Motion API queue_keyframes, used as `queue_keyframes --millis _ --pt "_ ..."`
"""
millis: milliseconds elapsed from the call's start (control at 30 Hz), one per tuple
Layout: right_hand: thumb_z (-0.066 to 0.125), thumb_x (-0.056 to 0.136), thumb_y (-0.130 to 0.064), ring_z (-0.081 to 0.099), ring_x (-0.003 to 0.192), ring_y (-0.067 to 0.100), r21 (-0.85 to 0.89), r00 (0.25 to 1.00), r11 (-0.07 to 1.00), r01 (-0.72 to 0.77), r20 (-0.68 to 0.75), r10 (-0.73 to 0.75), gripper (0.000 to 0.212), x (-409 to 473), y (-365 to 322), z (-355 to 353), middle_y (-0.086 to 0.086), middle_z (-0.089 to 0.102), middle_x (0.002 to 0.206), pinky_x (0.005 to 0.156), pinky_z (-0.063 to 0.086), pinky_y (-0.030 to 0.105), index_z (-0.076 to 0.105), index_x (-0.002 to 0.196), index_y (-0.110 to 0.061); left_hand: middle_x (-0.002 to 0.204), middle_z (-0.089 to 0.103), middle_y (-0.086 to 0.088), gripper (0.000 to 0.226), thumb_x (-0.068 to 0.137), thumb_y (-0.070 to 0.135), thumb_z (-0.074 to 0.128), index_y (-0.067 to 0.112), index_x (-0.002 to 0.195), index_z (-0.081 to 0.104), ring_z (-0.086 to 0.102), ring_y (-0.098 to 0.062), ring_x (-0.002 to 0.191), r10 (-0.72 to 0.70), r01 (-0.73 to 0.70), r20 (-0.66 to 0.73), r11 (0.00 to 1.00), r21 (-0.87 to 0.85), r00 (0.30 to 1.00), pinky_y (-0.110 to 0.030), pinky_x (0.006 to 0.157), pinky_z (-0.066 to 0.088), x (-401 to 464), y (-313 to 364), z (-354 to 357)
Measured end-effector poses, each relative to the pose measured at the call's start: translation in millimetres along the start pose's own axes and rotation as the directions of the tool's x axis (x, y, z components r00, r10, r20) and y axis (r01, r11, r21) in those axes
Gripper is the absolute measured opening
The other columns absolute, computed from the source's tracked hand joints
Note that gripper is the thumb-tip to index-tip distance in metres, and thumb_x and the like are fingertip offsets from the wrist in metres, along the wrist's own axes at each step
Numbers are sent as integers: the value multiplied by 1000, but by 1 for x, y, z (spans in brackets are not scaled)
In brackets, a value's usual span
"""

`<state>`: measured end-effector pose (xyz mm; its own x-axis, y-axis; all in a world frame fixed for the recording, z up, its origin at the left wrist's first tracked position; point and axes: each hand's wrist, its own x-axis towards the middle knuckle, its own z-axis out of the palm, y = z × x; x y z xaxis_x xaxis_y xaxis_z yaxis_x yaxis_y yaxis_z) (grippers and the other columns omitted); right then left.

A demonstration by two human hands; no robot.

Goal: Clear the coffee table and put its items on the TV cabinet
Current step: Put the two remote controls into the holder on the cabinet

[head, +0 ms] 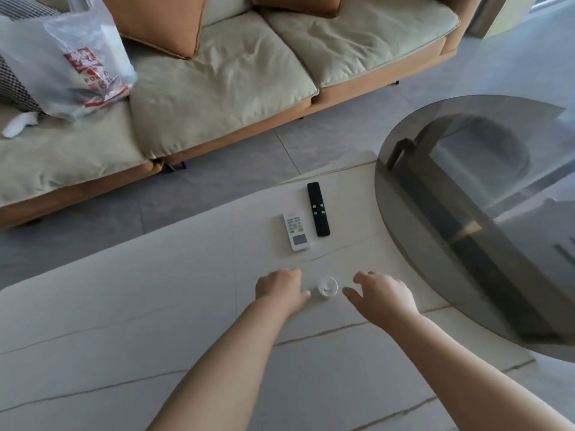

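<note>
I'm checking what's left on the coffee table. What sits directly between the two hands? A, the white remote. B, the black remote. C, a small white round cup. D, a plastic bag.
C: the small white round cup stands on the table between the left hand and right hand, neither gripping it.

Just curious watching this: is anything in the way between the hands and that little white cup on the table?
Nothing visible. The small white cup stands on bare tabletop between the left hand and right hand, both open. The two remotes lie beyond it.
</note>
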<state>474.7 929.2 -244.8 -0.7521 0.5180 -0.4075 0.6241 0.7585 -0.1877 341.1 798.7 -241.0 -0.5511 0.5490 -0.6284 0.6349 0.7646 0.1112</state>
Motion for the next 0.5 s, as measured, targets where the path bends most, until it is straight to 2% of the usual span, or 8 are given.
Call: queue_keyframes --millis 167,333,500 --pt "42 93 -51 60 101 26 -7 999 1000 23 27 -22 43 58 -6 9 2 65 108 72 35 30 58 114 -17 136 49 -7 49 91 40 53 19 134 43 51 -28 122 -14 12 -39 999 -48 999 -38 92 45 51 -5 -5" --pt "42 94 -48 58 107 27 -36 998 997 61 6 -61 43 123 -10 22 4 63 113 81 40 33 55 120 -15 130 47 -8 47 90 33 52 19 134 40 49 -28 117 -19 13 -114 999 -51 993 -38 85 44 108 -7 3" --pt "45 94 -45 56 112 28 -63 998 996 57 -24 -58 44 174 -12 46 8 60 120 87 43 35 49 122 -12 130 41 -9 54 90 43 53 20 135 33 44 -29 118 -181 143 -205 971 -191 962 -39 86 43 155 0 26"
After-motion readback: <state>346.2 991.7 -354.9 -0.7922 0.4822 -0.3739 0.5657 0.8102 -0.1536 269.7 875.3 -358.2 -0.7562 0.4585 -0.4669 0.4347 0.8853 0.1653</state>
